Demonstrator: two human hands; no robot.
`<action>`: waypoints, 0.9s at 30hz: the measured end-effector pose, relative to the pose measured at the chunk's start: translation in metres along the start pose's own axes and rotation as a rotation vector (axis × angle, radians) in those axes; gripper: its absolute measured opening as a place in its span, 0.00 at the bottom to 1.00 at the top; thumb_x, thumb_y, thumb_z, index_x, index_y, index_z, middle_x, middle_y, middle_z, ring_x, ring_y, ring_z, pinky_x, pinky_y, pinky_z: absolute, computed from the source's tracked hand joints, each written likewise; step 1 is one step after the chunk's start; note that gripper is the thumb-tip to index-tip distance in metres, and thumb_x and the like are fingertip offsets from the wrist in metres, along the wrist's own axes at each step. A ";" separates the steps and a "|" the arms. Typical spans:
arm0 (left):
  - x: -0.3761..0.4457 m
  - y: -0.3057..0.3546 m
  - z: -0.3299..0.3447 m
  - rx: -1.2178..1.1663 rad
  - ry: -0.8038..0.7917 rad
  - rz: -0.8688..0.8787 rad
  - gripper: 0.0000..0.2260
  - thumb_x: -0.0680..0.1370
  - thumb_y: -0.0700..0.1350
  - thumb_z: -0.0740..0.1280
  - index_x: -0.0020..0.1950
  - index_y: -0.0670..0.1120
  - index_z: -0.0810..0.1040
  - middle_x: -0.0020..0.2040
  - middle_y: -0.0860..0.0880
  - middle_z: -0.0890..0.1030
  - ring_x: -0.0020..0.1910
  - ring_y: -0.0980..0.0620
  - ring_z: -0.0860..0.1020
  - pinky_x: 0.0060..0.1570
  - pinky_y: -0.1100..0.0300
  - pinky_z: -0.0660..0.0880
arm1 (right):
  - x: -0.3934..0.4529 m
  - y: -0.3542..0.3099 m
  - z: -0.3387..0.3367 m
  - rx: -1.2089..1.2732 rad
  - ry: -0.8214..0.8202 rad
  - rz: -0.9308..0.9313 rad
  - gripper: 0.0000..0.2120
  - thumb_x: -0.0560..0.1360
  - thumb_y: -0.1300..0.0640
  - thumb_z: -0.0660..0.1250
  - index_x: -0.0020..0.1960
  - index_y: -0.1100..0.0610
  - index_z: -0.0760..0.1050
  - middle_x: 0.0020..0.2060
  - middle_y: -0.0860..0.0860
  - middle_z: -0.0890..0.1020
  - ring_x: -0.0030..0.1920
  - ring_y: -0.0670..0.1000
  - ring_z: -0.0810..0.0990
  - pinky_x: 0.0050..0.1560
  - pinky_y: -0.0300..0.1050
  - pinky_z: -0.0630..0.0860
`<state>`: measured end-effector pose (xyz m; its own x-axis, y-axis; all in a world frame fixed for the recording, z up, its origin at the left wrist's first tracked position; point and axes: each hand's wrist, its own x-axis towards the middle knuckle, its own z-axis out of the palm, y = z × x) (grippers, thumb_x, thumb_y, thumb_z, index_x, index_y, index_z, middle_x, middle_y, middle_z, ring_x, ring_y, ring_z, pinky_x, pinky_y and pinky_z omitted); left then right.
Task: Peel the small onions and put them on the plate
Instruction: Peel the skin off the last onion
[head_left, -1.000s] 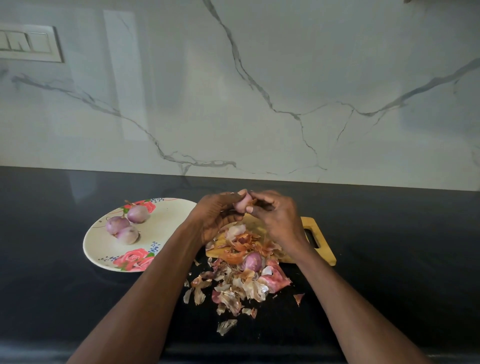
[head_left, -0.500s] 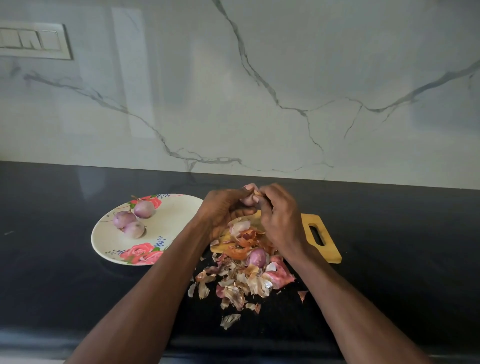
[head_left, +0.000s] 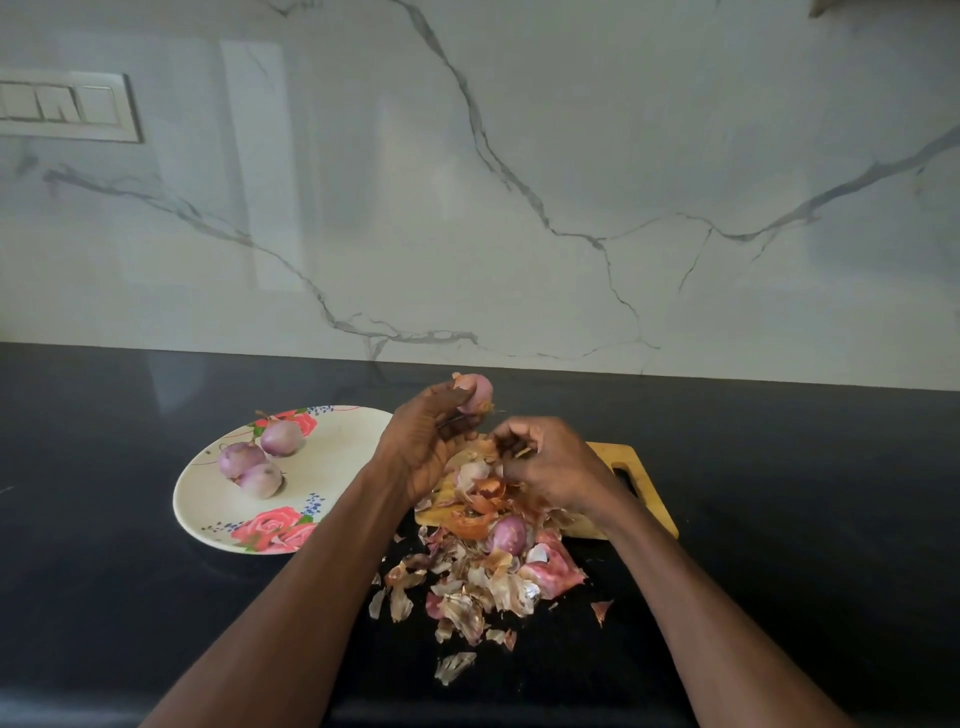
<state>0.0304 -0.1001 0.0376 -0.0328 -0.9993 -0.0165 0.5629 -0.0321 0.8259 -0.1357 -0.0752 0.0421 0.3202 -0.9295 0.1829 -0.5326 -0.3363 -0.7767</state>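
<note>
My left hand (head_left: 431, 441) holds a small pinkish onion (head_left: 477, 392) at its fingertips, raised above the wooden cutting board (head_left: 641, 480). My right hand (head_left: 545, 465) has its fingers curled just right of and below the onion, pinching a bit of brown peel over the board. Three peeled onions (head_left: 257, 460) lie together on the floral plate (head_left: 332, 447) to the left. Another onion (head_left: 509, 535) sits among the peels at the board's front edge.
A heap of onion peels (head_left: 483, 577) spreads from the board onto the black countertop (head_left: 805, 519) toward me. A marble backsplash rises behind, with a switch panel (head_left: 62, 106) at upper left.
My hands were together on the onion; now the right hand has pulled down and away with a bit of peel while the left keeps the onion up.
</note>
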 end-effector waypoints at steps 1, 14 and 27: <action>0.000 0.000 0.000 0.000 -0.007 0.006 0.09 0.78 0.40 0.70 0.58 0.41 0.79 0.49 0.41 0.83 0.41 0.50 0.82 0.37 0.60 0.80 | -0.001 0.000 -0.001 -0.041 -0.026 0.016 0.08 0.74 0.59 0.74 0.53 0.54 0.83 0.55 0.46 0.82 0.51 0.47 0.79 0.51 0.48 0.74; -0.007 -0.001 0.004 0.336 -0.187 0.159 0.16 0.68 0.36 0.76 0.56 0.41 0.84 0.53 0.41 0.86 0.52 0.44 0.84 0.55 0.52 0.81 | 0.007 0.009 -0.004 0.723 0.216 0.041 0.17 0.74 0.57 0.74 0.62 0.58 0.79 0.52 0.55 0.86 0.52 0.52 0.85 0.47 0.44 0.79; -0.006 -0.002 -0.002 0.991 -0.088 0.375 0.07 0.71 0.39 0.79 0.48 0.45 0.88 0.40 0.51 0.87 0.40 0.54 0.85 0.39 0.67 0.78 | 0.002 0.007 -0.005 0.650 0.219 0.001 0.14 0.70 0.68 0.76 0.53 0.55 0.82 0.47 0.52 0.87 0.41 0.48 0.86 0.46 0.40 0.79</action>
<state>0.0310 -0.0937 0.0352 -0.0783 -0.9362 0.3426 -0.3738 0.3462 0.8605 -0.1426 -0.0802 0.0405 0.1178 -0.9619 0.2467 0.0676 -0.2401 -0.9684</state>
